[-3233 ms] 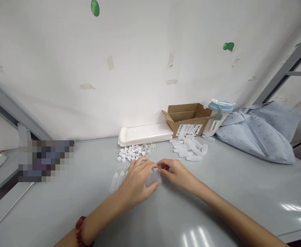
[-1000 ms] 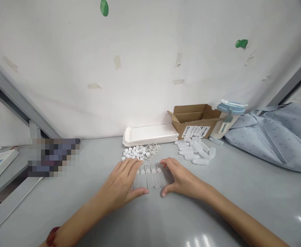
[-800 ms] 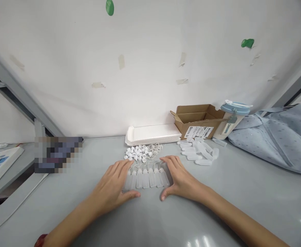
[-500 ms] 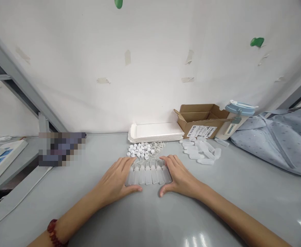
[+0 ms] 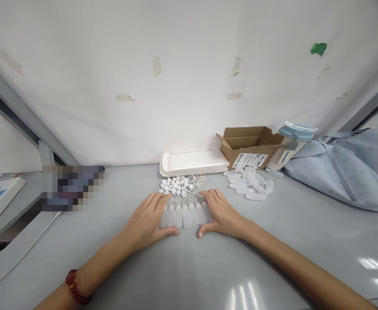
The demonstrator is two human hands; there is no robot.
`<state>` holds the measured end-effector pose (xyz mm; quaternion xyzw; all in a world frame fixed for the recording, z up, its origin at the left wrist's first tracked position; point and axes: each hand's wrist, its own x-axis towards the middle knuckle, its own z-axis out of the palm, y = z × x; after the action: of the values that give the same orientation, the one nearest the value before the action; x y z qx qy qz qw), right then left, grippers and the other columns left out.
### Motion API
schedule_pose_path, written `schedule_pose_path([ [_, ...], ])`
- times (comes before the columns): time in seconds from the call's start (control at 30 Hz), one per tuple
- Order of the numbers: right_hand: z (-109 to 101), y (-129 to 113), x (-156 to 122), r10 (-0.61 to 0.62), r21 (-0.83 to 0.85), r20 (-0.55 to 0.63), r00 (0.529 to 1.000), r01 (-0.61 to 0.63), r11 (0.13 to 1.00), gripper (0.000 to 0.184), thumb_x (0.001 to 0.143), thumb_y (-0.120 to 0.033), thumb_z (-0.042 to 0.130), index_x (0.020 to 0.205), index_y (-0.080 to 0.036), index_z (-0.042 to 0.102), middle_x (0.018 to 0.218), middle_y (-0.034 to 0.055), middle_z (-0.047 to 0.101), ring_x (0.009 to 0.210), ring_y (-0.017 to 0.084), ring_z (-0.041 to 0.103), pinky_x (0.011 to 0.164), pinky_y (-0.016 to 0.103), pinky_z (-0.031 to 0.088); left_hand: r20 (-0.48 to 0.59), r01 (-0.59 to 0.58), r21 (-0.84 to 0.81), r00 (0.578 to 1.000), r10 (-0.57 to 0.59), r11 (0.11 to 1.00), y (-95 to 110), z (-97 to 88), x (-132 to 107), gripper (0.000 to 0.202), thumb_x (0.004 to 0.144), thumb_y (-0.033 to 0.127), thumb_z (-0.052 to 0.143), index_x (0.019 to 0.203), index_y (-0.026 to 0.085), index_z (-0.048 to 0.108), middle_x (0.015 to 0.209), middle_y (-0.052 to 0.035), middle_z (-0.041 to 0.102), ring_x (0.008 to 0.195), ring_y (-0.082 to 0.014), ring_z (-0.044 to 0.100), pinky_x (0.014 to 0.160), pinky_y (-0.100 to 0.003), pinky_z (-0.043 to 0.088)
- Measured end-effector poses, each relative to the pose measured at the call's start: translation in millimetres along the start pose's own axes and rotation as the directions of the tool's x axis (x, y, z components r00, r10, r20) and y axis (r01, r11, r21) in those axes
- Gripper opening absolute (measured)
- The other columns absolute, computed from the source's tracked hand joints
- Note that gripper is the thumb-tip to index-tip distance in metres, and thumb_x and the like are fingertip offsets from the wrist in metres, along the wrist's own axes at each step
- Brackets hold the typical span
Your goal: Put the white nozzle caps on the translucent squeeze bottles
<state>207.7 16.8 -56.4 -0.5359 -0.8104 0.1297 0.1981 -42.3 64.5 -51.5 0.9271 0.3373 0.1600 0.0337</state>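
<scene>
A row of small translucent plastic bottles (image 5: 189, 215) lies side by side on the grey table, with thin white cords looped at their upper ends. My left hand (image 5: 147, 219) cups the left end of the row, fingertips beyond the bottle tops and thumb below their bases. At the right end my right hand (image 5: 219, 215) curves around in the same way, its palm side against the last bottles. Both hands have thumb and fingers spread apart, and partly hide the outer bottles. Just beyond lie small white caps (image 5: 175, 186) and a tangle of pale cords (image 5: 197, 182).
Stacked white trays or cartons (image 5: 195, 162) lie against the wall. Loose translucent bottles (image 5: 256, 183) are scattered at right, before an open cardboard box (image 5: 253, 148). A blue-lidded drinking cup (image 5: 290, 148) and a light-blue bag (image 5: 337, 172) stand farther right. A blurred object (image 5: 75, 188) with a white cable sits left.
My hands have drawn slightly closer together, and the row of bottles is a little narrower, its spacing shifted. The camera view has also shifted slightly.
</scene>
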Motion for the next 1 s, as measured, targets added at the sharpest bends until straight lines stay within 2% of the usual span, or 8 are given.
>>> schedule_pose_path([
  [0.2, 0, -1, 0, 0.007, 0.018, -0.01, 1.0, -0.007, 1.0, 0.099, 0.052, -0.071, 0.067, 0.128, -0.014, 0.039, 0.102, 0.0139, 0.05, 0.096, 0.032, 0.045, 0.08, 0.049, 0.044, -0.024, -0.037, 0.079, 0.999, 0.039, 0.996, 6, -3.0, 0, 0.069, 0.078, 0.058, 0.055, 0.127, 0.012, 0.038, 0.117, -0.0162, 0.051, 0.105, -0.0311, 0.047, 0.085, -0.045, 0.044],
  [0.37, -3, 0, -1, 0.004, 0.039, -0.015, 1.0, -0.003, 0.999, 0.104, 0.049, -0.067, 0.072, 0.129, -0.011, 0.036, 0.103, 0.0143, 0.05, 0.098, 0.033, 0.045, 0.083, 0.049, 0.042, -0.057, -0.087, 0.136, 0.994, 0.095, 0.987, 17, -6.6, 7, 0.066, 0.078, 0.054, 0.055, 0.126, 0.011, 0.042, 0.116, -0.0176, 0.051, 0.106, -0.0336, 0.047, 0.085, -0.047, 0.043],
  [0.5, -14, 5, -6, 0.034, 0.132, 0.011, 0.999, -0.035, 0.991, 0.103, 0.049, -0.062, 0.076, 0.132, -0.019, 0.032, 0.104, 0.01, 0.048, 0.099, 0.03, 0.046, 0.083, 0.047, 0.043, -0.056, -0.12, 0.1, 0.991, 0.126, 0.988, 32, -6.5, 16, 0.068, 0.076, 0.057, 0.056, 0.126, 0.012, 0.042, 0.115, -0.0176, 0.052, 0.105, -0.0332, 0.047, 0.085, -0.047, 0.042],
  [0.63, -33, 12, -12, 0.049, 0.2, 0.029, 0.998, -0.054, 0.978, 0.097, 0.052, -0.054, 0.079, 0.132, -0.026, 0.03, 0.107, 0.0065, 0.047, 0.102, 0.027, 0.046, 0.087, 0.043, 0.042, -0.037, -0.18, 0.026, 0.983, 0.181, 0.983, 46, -6.6, 28, 0.071, 0.076, 0.061, 0.054, 0.127, 0.012, 0.043, 0.116, -0.017, 0.052, 0.105, -0.0325, 0.046, 0.086, -0.046, 0.041],
  [0.73, -49, 22, -15, 0.09, 0.19, -0.057, 0.994, -0.078, 0.979, 0.081, 0.061, -0.052, 0.075, 0.127, -0.025, 0.036, 0.108, 0.0068, 0.048, 0.104, 0.026, 0.047, 0.088, 0.04, 0.042, -0.025, -0.145, -0.084, 0.989, 0.144, 0.986, 46, -7.8, 43, 0.057, 0.084, 0.057, 0.046, 0.123, 0.015, 0.047, 0.113, -0.0131, 0.055, 0.105, -0.0288, 0.047, 0.086, -0.043, 0.042],
  [0.83, -60, 37, -16, 0.129, 0.07, -0.201, 0.971, -0.117, 0.991, 0.046, 0.078, -0.043, 0.064, 0.116, -0.023, 0.047, 0.107, 0.0079, 0.052, 0.102, 0.025, 0.048, 0.086, 0.039, 0.042, -0.025, 0.011, -0.187, 1.0, -0.016, 0.982, 34, -7.4, 64, 0.034, 0.095, 0.037, 0.03, 0.11, 0.019, 0.055, 0.102, -0.0067, 0.061, 0.101, -0.0226, 0.05, 0.081, -0.036, 0.046],
  [0.9, -62, 49, -16, 0.133, -0.069, -0.242, 0.961, -0.154, 0.986, 0.028, 0.084, -0.031, 0.057, 0.11, -0.022, 0.053, 0.106, 0.0083, 0.054, 0.1, 0.026, 0.048, 0.085, 0.04, 0.042, -0.028, 0.025, -0.176, 0.999, -0.031, 0.984, 23, -5.5, 80, 0.03, 0.094, 0.031, 0.033, 0.104, 0.018, 0.058, 0.097, -0.0068, 0.062, 0.098, -0.0229, 0.051, 0.077, -0.036, 0.047],
  [1.0, -61, 63, -15, 0.15, -0.197, -0.23, 0.962, -0.197, 0.96, 0.021, 0.084, -0.019, 0.051, 0.104, -0.021, 0.058, 0.101, 0.0087, 0.059, 0.098, 0.028, 0.049, 0.082, 0.042, 0.042, -0.015, -0.017, -0.134, 1.0, 0.015, 0.991, 14, -1.2, 100, 0.022, 0.088, 0.023, 0.043, 0.1, 0.019, 0.062, 0.09, -0.0066, 0.06, 0.092, -0.0236, 0.051, 0.076, -0.037, 0.046],
])
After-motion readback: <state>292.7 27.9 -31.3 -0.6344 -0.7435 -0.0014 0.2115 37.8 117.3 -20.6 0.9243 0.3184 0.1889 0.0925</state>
